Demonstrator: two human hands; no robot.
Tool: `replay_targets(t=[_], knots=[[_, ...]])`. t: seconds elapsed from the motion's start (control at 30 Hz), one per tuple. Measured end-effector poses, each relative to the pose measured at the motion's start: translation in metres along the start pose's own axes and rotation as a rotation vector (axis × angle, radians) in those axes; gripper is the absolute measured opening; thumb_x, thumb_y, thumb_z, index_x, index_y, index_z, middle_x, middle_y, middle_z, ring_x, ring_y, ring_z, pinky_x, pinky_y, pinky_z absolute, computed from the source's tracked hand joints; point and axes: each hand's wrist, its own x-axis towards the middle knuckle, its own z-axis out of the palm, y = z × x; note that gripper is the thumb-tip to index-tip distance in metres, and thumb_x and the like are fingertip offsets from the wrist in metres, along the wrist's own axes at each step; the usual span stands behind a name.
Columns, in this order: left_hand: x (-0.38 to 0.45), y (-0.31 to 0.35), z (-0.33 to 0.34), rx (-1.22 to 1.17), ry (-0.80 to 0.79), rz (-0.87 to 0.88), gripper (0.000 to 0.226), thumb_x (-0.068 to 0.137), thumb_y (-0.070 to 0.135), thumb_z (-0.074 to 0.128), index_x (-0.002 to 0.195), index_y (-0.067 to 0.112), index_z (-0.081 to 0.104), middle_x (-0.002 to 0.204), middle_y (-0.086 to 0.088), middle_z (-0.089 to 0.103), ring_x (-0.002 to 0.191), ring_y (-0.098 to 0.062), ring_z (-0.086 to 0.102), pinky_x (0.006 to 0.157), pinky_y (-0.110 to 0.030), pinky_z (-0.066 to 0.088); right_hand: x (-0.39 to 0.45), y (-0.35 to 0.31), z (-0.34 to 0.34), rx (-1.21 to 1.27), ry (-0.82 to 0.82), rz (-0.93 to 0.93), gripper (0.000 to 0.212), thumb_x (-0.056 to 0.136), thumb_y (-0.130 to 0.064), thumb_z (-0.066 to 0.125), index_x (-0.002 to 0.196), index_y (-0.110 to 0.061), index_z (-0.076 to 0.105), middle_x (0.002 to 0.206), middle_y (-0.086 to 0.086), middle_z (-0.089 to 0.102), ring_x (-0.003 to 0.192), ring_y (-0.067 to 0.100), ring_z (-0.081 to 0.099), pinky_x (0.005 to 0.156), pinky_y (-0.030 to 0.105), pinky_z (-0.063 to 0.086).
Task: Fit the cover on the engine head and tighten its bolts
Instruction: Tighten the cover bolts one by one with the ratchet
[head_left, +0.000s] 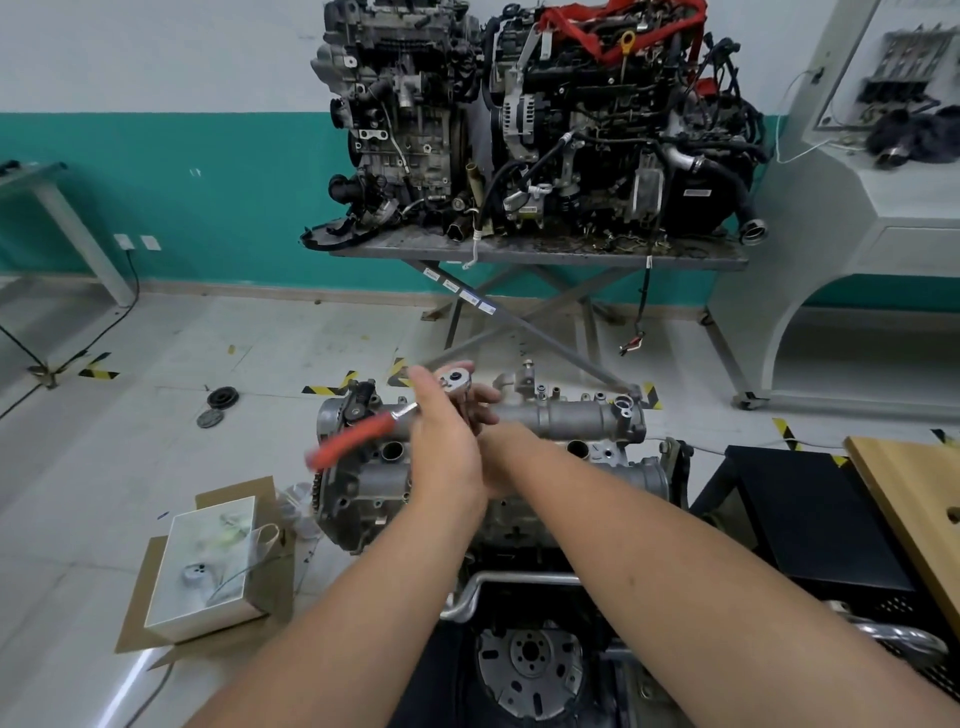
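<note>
While gripping ratchet (363, 434): left hand (441, 441).

Hands crowded the view over the engine head

The left hand (448, 447) hid most of the right hand (493, 467), so its grip was unreadable; the ratchet's red handle (353, 441) was motion-blurred, and the socket under the ratchet head (457, 375) stayed out of sight behind the fingers (485, 397).
</note>
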Motion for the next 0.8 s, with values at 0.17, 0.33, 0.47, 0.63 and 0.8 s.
replay_targets(t=[0.17,0.33,0.47,0.63,0.8], knots=[[0.029,0.018,-0.018,0.091,-0.122,-0.202,0.038,0.103,0.046,0.045,0.089,0.016,0.064,0.061,-0.001,0.062,0.049,-0.019,0.058,0.052,-0.027,0.049,0.005,-0.001,0.008,0.150,-0.020,0.148,0.022,0.090,-0.036,0.055,0.102,-0.018,0.059,0.099,0.001,0.063,0.090,0.023,0.059,0.081,0.033,0.051],[0.026,0.028,-0.021,0.187,-0.201,-0.199,0.035,0.106,0.042,0.040,0.098,0.014,0.057,0.061,-0.002,0.063,0.052,-0.023,0.060,0.051,-0.028,0.051,0.003,-0.001,0.008,0.205,-0.023,0.184,0.022,0.090,-0.039,0.057,0.099,-0.019,0.054,0.088,-0.003,0.055,0.088,0.020,0.056,0.074,0.031,0.042],[0.026,0.030,-0.020,0.191,-0.203,-0.236,0.034,0.106,0.041,0.039,0.098,0.013,0.055,0.059,-0.003,0.060,0.047,-0.021,0.056,0.047,-0.028,0.049,0.004,-0.001,0.006,0.210,-0.039,0.184,0.021,0.088,-0.037,0.058,0.096,-0.018,0.056,0.078,-0.004,0.053,0.086,0.022,0.057,0.074,0.032,0.043],[0.032,0.039,-0.017,0.287,-0.245,-0.307,0.024,0.104,0.033,0.042,0.097,0.013,0.053,0.058,-0.003,0.058,0.049,-0.022,0.057,0.051,-0.031,0.050,0.002,0.000,0.006,0.236,-0.032,0.180,0.021,0.089,-0.037,0.059,0.096,-0.017,0.055,0.078,-0.004,0.052,0.087,0.022,0.057,0.073,0.032,0.042],[0.036,0.053,-0.014,0.587,-0.351,-0.323,0.015,0.095,0.020,0.044,0.096,0.009,0.054,0.064,-0.003,0.066,0.066,-0.026,0.073,0.054,-0.028,0.052,-0.006,-0.002,0.005,0.257,0.034,0.172,0.033,0.089,-0.035,0.059,0.116,-0.017,0.054,0.094,-0.002,0.054,0.090,0.022,0.055,0.075,0.031,0.042]])
